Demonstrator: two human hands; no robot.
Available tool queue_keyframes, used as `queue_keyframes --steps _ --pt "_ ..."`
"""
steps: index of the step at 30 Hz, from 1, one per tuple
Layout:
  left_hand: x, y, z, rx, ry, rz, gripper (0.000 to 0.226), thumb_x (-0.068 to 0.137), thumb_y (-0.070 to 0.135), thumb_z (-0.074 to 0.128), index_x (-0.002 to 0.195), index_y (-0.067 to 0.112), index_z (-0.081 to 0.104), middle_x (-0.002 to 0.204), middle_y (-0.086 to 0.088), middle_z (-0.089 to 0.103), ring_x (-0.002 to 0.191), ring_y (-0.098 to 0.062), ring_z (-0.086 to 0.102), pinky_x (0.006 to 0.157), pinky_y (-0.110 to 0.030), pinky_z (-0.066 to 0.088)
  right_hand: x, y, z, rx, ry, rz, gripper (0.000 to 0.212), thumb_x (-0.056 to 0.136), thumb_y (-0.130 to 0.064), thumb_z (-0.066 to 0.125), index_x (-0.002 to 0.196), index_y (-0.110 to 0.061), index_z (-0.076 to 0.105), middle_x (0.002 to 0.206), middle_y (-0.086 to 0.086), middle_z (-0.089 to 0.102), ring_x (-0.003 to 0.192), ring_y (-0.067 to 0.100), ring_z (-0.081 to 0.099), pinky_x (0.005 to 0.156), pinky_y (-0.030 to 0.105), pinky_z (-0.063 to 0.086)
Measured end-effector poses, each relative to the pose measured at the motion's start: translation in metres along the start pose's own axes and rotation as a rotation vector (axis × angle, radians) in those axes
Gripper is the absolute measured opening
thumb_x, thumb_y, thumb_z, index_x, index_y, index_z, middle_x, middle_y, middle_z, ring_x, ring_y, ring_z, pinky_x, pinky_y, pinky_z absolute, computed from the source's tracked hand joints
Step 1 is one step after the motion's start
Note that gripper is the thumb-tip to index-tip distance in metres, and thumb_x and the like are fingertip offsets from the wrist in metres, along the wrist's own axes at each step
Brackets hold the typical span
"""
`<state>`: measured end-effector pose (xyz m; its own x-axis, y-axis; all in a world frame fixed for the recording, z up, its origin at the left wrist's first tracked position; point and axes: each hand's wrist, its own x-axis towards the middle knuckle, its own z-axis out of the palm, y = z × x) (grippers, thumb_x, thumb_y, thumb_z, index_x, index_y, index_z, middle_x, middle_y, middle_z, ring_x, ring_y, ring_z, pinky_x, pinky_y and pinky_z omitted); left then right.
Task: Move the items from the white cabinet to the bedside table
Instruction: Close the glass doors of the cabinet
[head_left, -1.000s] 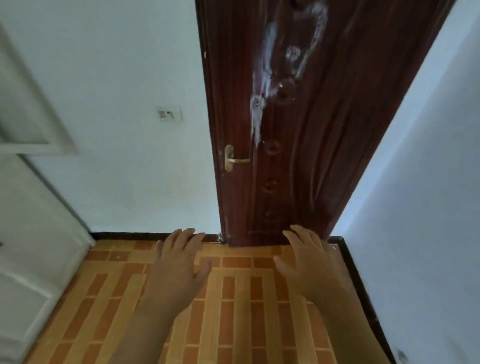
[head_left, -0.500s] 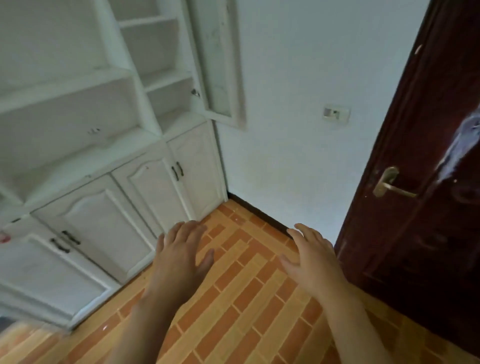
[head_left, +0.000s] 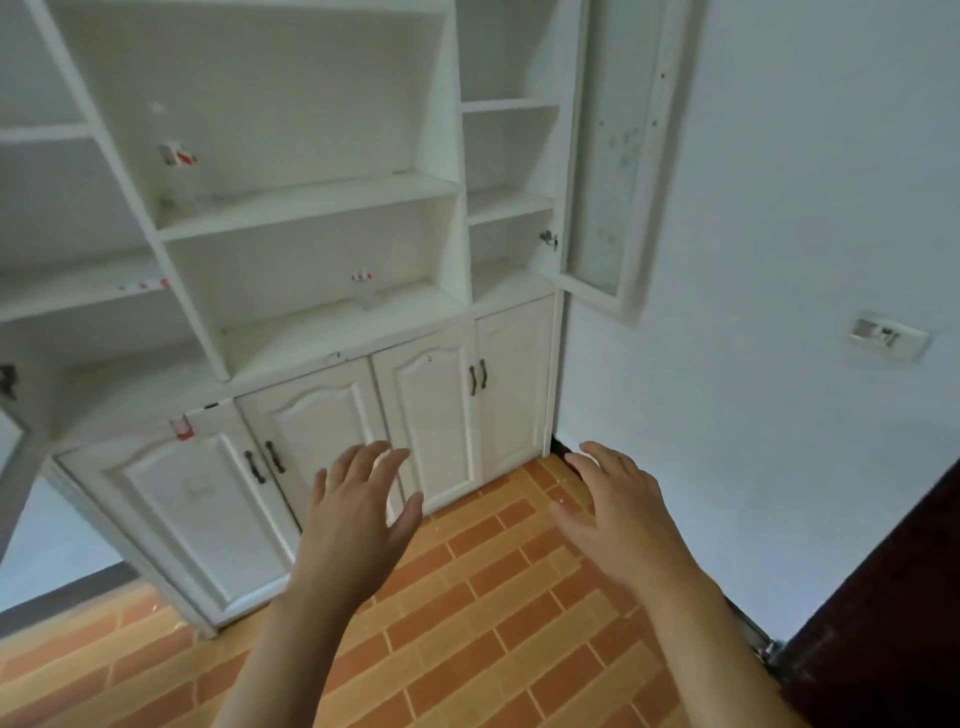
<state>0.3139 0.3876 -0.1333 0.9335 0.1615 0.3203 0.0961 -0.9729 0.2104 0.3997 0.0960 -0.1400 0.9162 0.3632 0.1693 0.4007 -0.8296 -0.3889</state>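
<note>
Facing white cabinet (head_left: 322, 364) squarely now, door apparently gone.

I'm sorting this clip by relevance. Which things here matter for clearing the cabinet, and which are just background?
For the job:
- white cabinet
- bottle with red-and-white label, upper shelf
- small bottle with red-and-white cap, lower shelf
- left hand and right hand, both holding nothing

Background:
- wall socket
- dark wooden door
- open glass cabinet door

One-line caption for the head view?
Both hands, left and right, open and empty before the white cabinet.
</note>
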Motion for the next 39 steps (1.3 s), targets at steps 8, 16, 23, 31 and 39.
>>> queue_keyframes --steps 8,16,23,31,39 --pt "0.05 -0.124 -0.032 -0.036 0.08 -0.046 0.065 0.094 0.064 0.03 0.147 0.03 0.047 0.152 0.004 0.047 0.144 -0.022 0.037 0.119 -0.05 0.033 0.092 -0.111 0.033 -0.006 0.029 -0.071 0.062 0.1 -0.058 0.048 0.156 -0.033 0.038 0.166 -0.014 0.027 0.152 0.009 0.021 0.125 0.038 0.021" --pt "0.06 -0.244 -0.073 0.024 0.149 -0.132 0.06 0.094 0.062 0.035 0.146 0.034 0.046 0.152 0.005 0.046 0.145 -0.021 0.036 0.12 -0.049 0.029 0.174 -0.216 0.071 -0.028 -0.012 -0.199 0.067 0.1 -0.059 0.049 0.158 -0.031 0.036 0.168 -0.008 0.026 0.154 0.015 0.023 0.126 0.04 0.021" --pt "0.05 -0.325 -0.111 0.075 0.223 -0.284 0.058 0.095 0.062 0.042 0.147 0.036 0.043 0.155 0.006 0.043 0.147 -0.021 0.033 0.12 -0.048 0.028 0.238 -0.318 0.097 -0.016 -0.05 -0.445 0.068 0.099 -0.06 0.051 0.158 -0.031 0.036 0.167 -0.009 0.026 0.153 0.012 0.021 0.124 0.038 0.017" --pt "0.045 -0.402 -0.167 0.181 0.348 -0.442 0.065 0.093 0.064 0.031 0.149 0.033 0.042 0.156 0.004 0.043 0.148 -0.022 0.034 0.12 -0.054 0.032 0.316 -0.444 0.107 -0.016 -0.022 -0.739 0.067 0.098 -0.059 0.051 0.157 -0.029 0.038 0.165 -0.006 0.031 0.152 0.014 0.023 0.124 0.04 0.019" --pt "0.049 -0.455 -0.197 0.269 0.457 -0.595 0.062 0.096 0.061 0.034 0.148 0.03 0.045 0.151 0.004 0.049 0.142 -0.023 0.042 0.115 -0.054 0.039 0.384 -0.548 0.122 -0.001 -0.02 -1.023 0.07 0.096 -0.064 0.046 0.158 -0.032 0.034 0.168 -0.009 0.024 0.153 0.013 0.02 0.125 0.039 0.017"
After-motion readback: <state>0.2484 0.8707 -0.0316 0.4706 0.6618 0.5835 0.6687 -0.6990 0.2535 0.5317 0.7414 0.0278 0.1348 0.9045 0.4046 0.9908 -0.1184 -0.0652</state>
